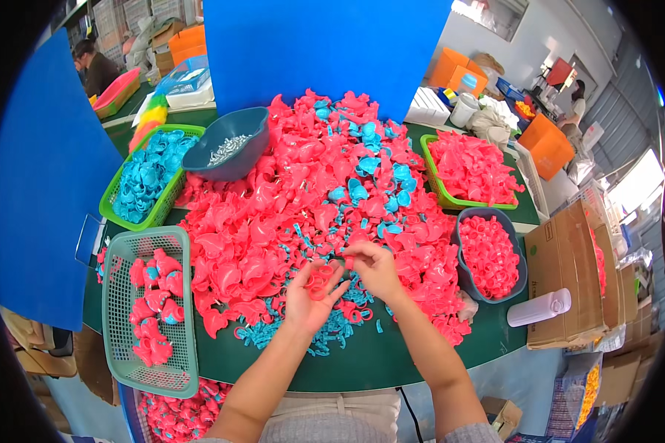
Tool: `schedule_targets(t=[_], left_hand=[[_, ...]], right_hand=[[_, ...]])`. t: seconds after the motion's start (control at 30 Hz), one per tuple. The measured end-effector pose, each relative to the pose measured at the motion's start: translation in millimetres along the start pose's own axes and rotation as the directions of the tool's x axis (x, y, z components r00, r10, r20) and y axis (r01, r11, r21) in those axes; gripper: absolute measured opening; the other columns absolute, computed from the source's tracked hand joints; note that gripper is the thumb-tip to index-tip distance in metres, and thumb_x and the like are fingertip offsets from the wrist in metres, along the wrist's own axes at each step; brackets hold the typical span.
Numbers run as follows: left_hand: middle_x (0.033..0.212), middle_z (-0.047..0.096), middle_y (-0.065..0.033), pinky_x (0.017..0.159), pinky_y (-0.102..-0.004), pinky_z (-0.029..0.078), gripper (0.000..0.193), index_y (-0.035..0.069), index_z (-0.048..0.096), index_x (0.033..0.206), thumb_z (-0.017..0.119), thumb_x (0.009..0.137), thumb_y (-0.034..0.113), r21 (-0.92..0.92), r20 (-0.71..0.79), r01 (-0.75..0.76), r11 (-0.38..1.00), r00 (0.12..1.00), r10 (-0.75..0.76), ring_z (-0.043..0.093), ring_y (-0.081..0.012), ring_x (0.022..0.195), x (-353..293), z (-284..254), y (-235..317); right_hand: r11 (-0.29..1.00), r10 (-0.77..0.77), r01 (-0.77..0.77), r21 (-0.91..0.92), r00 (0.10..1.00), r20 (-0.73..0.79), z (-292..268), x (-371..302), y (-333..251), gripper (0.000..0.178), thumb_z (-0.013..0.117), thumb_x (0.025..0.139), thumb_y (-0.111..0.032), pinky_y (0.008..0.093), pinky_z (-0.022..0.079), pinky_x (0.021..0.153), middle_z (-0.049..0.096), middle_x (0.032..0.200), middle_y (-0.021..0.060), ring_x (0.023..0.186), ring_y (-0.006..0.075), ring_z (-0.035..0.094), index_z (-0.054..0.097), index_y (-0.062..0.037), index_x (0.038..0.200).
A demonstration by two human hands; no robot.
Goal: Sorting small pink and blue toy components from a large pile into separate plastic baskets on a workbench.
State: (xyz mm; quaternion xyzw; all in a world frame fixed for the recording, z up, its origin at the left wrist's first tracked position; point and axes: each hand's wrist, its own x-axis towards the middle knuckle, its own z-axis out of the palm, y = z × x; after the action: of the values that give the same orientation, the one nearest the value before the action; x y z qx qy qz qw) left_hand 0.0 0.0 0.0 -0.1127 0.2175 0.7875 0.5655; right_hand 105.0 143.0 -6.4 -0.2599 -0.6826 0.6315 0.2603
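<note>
Cradling pink rings over the plastic-parts heap, the left hand spreads its fingers; the right hand's fingers pinch a pink piece.

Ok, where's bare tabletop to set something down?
The green tabletop is bare near its front edge, between the mesh basket and blue bits, and at right, between the pink heap and lilac bottle. It's crowded around the left hand and right hand.
</note>
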Motion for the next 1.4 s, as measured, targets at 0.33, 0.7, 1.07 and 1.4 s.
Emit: schedule_targets(t=[0.33,0.7,1.07,1.4], left_hand=[[0.114,0.059,-0.0184,0.104,-0.0484,0.043,0.020,0.003,0.055,0.105,0.050,0.097,0.021,-0.059,0.013,-0.023,0.998,1.000,0.024,0.057,-0.0329,0.112,-1,14,1],[0.111,0.061,-0.0173,0.103,-0.0481,0.043,0.021,0.003,0.056,0.103,0.049,0.098,0.022,-0.086,0.029,-0.056,0.995,0.998,0.059,0.058,-0.0312,0.109,5,7,-5],[0.113,0.060,-0.0192,0.099,-0.0498,0.046,0.027,0.003,0.057,0.106,0.047,0.099,0.028,-0.090,-0.047,-0.032,0.995,0.999,0.027,0.058,-0.0324,0.110,3,3,-3],[0.108,0.062,-0.0162,0.094,-0.0472,0.049,0.022,0.006,0.052,0.106,0.047,0.100,0.026,-0.099,-0.058,-0.019,0.995,0.998,0.013,0.060,-0.0282,0.104,5,-2,-3]], right_hand=[[0.852,-0.353,0.333,-0.403,0.935,0.027,9,-14,-30,0.024,0.064,0.080,0.005,0.0308,0.052,0.075,0.068,0.094,0.0117,0.088,0.0226,0.067,0.068,-0.0012,0.103],[0.840,-0.349,0.352,-0.412,0.933,0.086,12,-19,-28,0.026,0.063,0.079,0.006,0.0322,0.055,0.074,0.067,0.097,0.0130,0.086,0.0248,0.068,0.066,-0.0015,0.105],[0.984,-0.124,0.119,-0.130,0.992,-0.036,17,-25,-43,0.034,0.062,0.078,0.012,0.0297,0.058,0.080,0.064,0.104,0.0113,0.093,0.0179,0.066,0.064,0.0005,0.111],[0.949,-0.174,0.179,-0.261,0.984,0.041,12,-26,-61,0.039,0.066,0.078,0.011,0.0272,0.058,0.075,0.063,0.106,0.0083,0.090,0.0156,0.064,0.064,-0.0011,0.115]])
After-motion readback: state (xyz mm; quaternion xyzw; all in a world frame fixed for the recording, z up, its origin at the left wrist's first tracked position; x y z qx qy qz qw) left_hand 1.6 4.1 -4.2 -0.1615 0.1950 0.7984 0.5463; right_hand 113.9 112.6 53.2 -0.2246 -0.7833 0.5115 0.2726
